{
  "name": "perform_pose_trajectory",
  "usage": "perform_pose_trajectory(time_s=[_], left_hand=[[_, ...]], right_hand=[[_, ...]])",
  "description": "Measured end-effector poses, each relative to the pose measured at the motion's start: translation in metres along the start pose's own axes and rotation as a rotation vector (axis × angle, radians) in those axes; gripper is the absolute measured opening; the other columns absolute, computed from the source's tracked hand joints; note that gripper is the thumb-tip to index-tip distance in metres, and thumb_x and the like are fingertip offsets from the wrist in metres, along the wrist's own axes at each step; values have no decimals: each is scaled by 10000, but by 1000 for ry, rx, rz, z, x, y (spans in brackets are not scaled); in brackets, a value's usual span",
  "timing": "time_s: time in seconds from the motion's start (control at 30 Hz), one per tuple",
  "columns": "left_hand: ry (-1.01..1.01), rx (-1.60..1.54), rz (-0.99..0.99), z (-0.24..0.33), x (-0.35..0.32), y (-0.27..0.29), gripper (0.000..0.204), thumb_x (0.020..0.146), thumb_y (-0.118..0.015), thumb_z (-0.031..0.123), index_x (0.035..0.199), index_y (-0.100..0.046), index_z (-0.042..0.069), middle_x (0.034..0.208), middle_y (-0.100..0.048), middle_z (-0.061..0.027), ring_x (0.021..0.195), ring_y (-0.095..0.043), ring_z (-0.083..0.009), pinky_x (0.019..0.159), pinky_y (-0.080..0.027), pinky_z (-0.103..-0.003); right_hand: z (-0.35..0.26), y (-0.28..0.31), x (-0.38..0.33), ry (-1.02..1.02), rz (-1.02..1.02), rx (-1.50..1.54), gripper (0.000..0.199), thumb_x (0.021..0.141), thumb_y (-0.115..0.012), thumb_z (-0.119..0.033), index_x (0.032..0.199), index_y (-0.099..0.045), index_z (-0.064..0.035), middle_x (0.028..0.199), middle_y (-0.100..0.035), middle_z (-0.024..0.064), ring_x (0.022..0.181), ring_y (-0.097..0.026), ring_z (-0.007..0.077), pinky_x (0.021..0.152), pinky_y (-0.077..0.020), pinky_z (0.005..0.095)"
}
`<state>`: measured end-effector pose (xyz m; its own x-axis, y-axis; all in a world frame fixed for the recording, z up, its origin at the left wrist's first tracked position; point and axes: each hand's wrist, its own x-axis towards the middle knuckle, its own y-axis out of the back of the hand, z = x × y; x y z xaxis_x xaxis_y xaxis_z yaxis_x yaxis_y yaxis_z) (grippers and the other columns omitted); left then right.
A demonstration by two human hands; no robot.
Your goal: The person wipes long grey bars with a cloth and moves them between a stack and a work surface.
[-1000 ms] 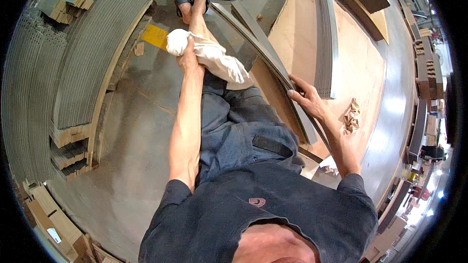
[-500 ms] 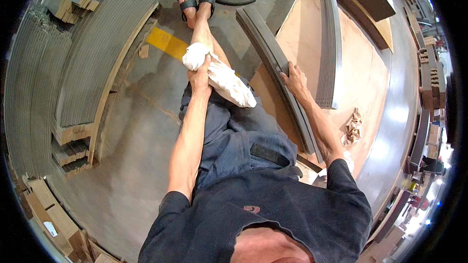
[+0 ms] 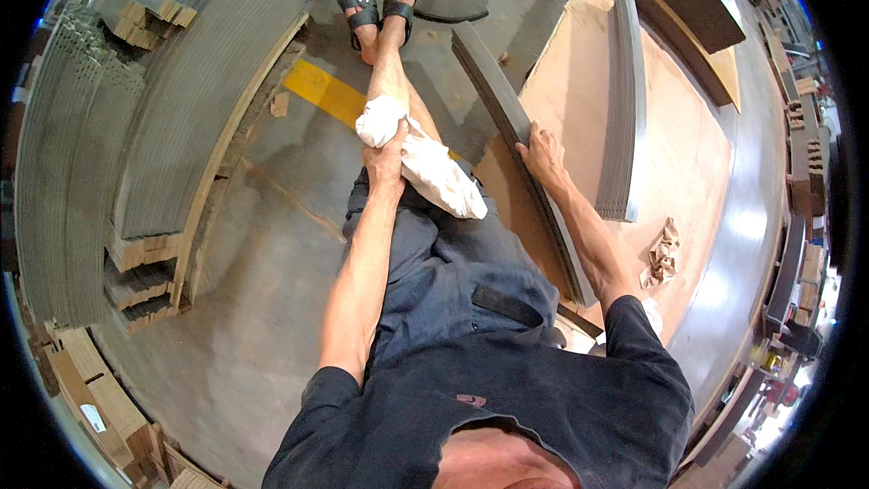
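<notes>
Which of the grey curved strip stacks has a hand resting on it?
The long curved stack at the brown board's left edge: the right hand lies on it. The stack lying on the board is untouched.

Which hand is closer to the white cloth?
Left. The left hand grips the white cloth on the leg; the right hand rests apart on the curved grey strip.

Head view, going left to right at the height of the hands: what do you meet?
Stacked grey curved strips → left hand gripping white cloth → right hand on a dark curved strip bundle → second grey bundle.
</notes>
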<state>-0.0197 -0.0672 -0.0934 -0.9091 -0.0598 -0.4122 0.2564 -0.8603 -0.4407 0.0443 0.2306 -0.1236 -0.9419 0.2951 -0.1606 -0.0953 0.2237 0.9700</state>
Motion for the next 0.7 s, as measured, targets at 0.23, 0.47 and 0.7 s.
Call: perform_pose_trajectory(time_s=[0.23, 0.47, 0.7], left_hand=[[-102, -9, 8, -10, 0, 11, 522, 747, -792, 108, 1203, -552, 25, 1120, -633, -91, 978, -624, -212, 834, -520, -349], [-69, -5, 63, -8, -2, 6, 415, 765, -774, 90, 1129, -592, 4, 1038, -658, -86, 915, -649, -205, 786, -531, -349], [-216, -10, -107, 52, -52, -38, 419, 765, -787, 103, 1134, -599, 37, 1038, -656, -43, 923, -632, -156, 804, -524, -316]], right_hand=[[-12, 12, -8, 2, -30, 36, 520, 834, -662, -370, 1252, -510, -99, 1150, -552, 217, 1083, -550, 385, 854, -481, 483], [-5, -6, -45, -7, 7, 71, 948, 720, -784, -321, 1451, -252, -32, 1256, -522, 231, 1187, -481, 408, 931, -454, 505], [43, -45, -70, -136, -3, 96, 896, 703, -794, -287, 1415, -310, -37, 1227, -551, 213, 1132, -531, 401, 913, -458, 495]])
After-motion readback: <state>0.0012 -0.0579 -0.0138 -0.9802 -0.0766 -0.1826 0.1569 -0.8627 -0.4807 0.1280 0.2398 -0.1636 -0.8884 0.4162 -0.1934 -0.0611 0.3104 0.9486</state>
